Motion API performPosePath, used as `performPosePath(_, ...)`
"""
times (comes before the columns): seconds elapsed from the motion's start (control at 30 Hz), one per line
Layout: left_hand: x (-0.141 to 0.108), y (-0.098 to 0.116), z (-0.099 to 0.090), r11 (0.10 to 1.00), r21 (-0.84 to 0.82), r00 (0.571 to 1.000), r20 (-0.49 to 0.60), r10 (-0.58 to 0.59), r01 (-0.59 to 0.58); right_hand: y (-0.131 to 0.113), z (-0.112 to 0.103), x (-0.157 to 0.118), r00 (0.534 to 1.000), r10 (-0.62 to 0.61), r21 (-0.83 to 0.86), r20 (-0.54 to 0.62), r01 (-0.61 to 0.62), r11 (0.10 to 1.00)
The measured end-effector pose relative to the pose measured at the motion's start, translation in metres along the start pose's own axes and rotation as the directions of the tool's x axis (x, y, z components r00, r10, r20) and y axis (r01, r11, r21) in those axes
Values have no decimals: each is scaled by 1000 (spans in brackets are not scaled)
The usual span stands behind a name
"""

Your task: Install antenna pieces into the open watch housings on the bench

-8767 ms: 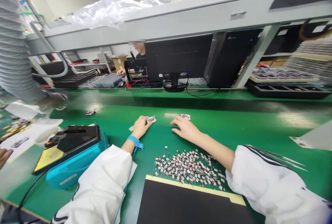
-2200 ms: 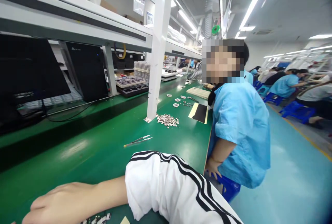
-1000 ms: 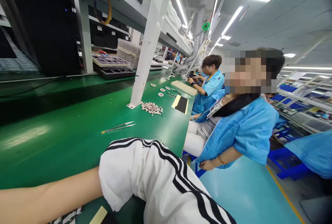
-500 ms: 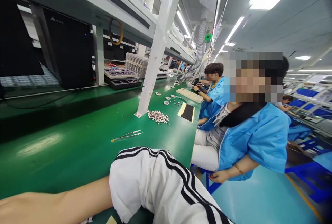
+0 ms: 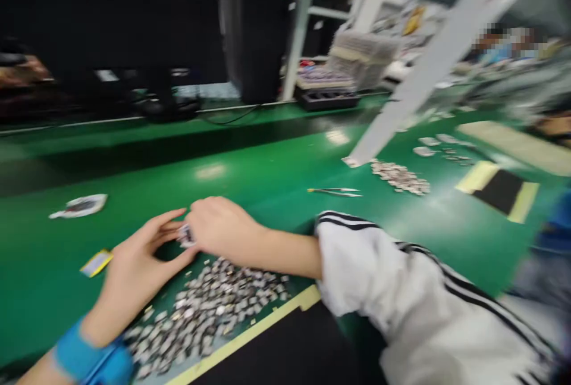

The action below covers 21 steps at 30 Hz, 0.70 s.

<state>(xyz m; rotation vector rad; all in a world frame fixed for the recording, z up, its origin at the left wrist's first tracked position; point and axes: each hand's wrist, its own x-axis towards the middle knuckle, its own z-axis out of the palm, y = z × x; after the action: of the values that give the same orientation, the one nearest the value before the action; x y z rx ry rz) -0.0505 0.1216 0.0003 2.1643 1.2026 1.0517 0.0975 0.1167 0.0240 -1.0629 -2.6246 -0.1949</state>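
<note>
Together, the left hand [image 5: 134, 272] and right hand [image 5: 223, 227] curl half-closed around a small part [image 5: 186, 235], though blur hides whether either grip has hold of it. It sits just above a heap of similar parts [image 5: 200, 319] on the green tabletop [image 5: 250, 177], with tweezers [image 5: 334, 191] lying beyond.

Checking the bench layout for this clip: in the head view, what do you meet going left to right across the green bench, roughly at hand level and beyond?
white flat piece → yellow-edged tag → left hand → small part → right hand → tweezers → pile of small parts → black pad with yellow ends
</note>
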Motion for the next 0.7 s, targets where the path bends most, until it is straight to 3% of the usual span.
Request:
performPosePath(0.07,-11,-4,-8,984,-136,993,47,-111,116,6,11,-2,997,37,56,-65,-33,998)
performPosePath(0.13,-12,-7,-8,953,-258,987,71,-143,157,12,20,-3,972,94,154,-214,-61,986)
performPosePath(0.2,-10,-8,-5,935,-314,986,79,-147,165,16,26,-5,947,135,307,-290,-42,951)
performPosePath(0.33,-8,-6,-2,915,-367,985,88,-147,170,18,30,-9,928,260,581,-267,-61,812)
performPosePath(0.47,-9,-6,-3,902,-396,984,109,-138,170,18,33,-9,917,324,698,-231,-76,713)
performPosePath(0.6,-9,-7,-3,902,-390,981,120,-151,186,21,37,-10,913,299,634,-278,-59,771)
performPosePath(0.7,-10,-6,-3,912,-366,981,131,-146,185,23,36,-12,939,125,439,-320,31,898)
